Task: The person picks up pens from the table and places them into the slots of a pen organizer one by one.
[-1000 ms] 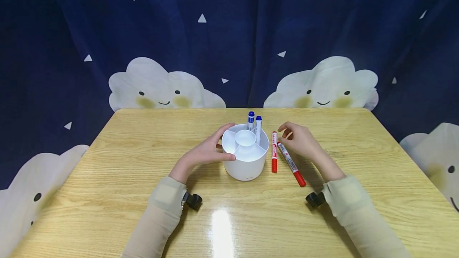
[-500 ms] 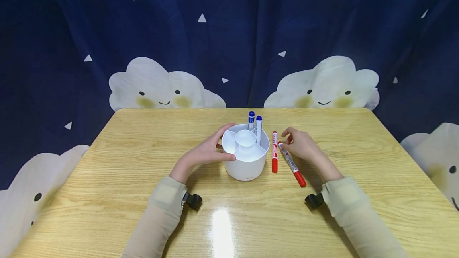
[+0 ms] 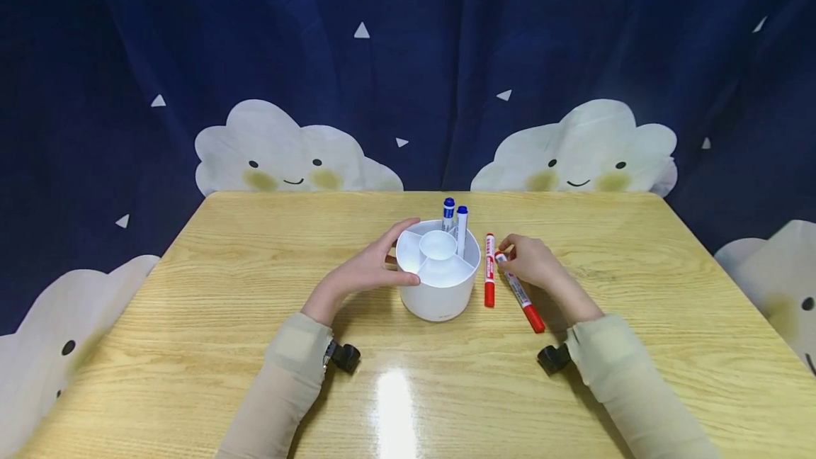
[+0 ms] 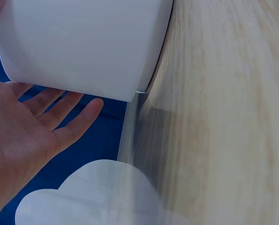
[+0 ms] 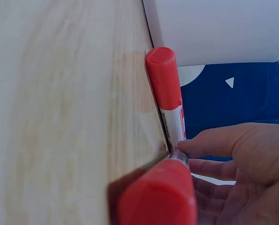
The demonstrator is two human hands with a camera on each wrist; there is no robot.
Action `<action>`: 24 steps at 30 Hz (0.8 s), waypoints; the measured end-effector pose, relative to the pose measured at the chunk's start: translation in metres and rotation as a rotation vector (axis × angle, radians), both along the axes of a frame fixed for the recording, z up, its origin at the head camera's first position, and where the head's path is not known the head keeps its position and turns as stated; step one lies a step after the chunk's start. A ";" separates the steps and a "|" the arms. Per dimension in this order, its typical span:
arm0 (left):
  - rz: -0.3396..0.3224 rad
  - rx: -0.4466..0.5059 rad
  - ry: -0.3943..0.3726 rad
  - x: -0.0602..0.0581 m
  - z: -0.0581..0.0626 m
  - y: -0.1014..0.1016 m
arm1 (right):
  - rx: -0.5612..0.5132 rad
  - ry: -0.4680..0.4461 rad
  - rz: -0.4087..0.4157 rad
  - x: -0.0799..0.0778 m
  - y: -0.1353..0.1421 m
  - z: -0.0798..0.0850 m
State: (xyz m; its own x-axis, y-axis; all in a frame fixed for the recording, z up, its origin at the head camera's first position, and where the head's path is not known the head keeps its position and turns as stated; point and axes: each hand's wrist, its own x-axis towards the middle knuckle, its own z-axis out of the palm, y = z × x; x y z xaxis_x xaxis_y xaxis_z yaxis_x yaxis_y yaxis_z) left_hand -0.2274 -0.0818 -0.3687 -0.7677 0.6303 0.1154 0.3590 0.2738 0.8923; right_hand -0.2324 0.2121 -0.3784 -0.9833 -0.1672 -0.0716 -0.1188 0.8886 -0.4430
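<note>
White divided holder (image 3: 437, 300), upright; red-capped marker (image 3: 519, 293) aslant, right of it.

Smooth plastic holder (image 3: 437, 301) (glossy table (image 3: 472, 395)).

Blue-capped markers (image 3: 462, 232): two. Red-capped markers (image 3: 489, 269): two. White holder (image 3: 437, 303): one. Hands (image 3: 365, 271): two. Black wrist cameras (image 3: 346, 358): two. Beige sleeves (image 3: 283, 377): two. Wooden surface (image 3: 478, 402): one.

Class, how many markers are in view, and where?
4: two blue-capped markers in the organizer; one red-capped marker beside it; another red-capped marker at the right hand. Some may be hidden.
</note>
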 end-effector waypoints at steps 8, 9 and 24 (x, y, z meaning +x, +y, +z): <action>0.008 -0.009 -0.011 0.001 0.001 0.000 | -0.027 -0.018 -0.015 0.001 0.001 0.005; 0.004 -0.005 -0.011 0.000 0.001 0.000 | -0.032 -0.011 -0.013 0.001 0.002 0.006; -0.025 -0.001 -0.050 0.013 0.022 0.000 | -0.159 0.009 0.003 0.009 -0.004 0.023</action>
State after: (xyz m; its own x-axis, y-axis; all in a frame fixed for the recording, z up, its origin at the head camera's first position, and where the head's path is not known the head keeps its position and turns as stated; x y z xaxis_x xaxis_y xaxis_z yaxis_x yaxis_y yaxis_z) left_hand -0.2140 -0.0818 -0.3468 -0.7563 0.6497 0.0765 0.3208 0.2664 0.9089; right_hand -0.2238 0.2080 -0.3551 -0.9833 -0.1785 -0.0350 -0.1259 0.8071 -0.5768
